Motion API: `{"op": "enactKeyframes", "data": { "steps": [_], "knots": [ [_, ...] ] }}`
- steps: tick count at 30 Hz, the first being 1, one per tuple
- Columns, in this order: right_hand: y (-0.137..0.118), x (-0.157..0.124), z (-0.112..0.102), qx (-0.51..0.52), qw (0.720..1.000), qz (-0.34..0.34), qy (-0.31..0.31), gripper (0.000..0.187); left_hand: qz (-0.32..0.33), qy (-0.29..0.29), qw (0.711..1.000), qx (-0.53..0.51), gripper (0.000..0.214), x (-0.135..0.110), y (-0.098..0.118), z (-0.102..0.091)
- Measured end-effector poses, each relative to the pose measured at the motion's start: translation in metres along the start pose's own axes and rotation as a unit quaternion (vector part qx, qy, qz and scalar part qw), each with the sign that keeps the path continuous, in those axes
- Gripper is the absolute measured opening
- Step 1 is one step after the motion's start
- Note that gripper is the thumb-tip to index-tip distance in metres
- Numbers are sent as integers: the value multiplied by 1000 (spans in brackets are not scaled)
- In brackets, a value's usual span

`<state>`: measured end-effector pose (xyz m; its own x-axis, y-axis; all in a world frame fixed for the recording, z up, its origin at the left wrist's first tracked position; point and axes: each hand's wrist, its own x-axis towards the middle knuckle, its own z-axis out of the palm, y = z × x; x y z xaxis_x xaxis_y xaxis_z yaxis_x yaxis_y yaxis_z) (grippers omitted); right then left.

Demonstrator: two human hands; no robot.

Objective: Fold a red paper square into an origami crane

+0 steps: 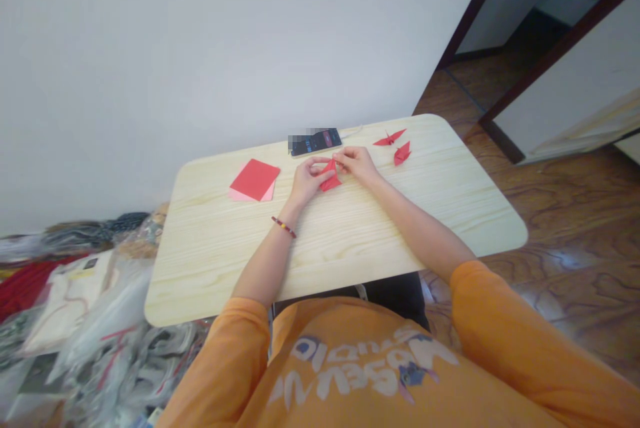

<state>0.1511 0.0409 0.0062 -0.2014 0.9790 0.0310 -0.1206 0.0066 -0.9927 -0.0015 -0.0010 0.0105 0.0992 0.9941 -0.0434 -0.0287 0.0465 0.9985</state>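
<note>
A partly folded piece of red origami paper (329, 181) is between my two hands, over the middle of the table. My left hand (309, 180) is closed on its left side, thumb lying across the paper. With thumb and fingertips, my right hand (354, 163) pinches the upper tip of the same paper. To the right lie two folded red paper pieces: a paper crane (390, 139) with spread wings and a more compact folded shape (402, 153). Flat square sheets, red (255, 179) over pink (269, 193), rest to the left.
The pale wooden table (320, 248) stands against a white wall (225, 48). A phone (316, 143) with a lit screen and a cable lies at its back edge. Plastic-bagged items (115, 321) are heaped on the left, and a doorway opens at the right over wooden floor (565, 215).
</note>
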Motion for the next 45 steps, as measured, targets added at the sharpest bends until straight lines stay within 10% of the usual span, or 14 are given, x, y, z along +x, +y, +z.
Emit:
{"op": "enactKeyframes", "data": {
  "steps": [45],
  "knots": [
    [-7, -2, 5, -86, 996, -6, -20, 28, -8, 58, 997, -46, 45, 4, -1, 4]
  ]
}}
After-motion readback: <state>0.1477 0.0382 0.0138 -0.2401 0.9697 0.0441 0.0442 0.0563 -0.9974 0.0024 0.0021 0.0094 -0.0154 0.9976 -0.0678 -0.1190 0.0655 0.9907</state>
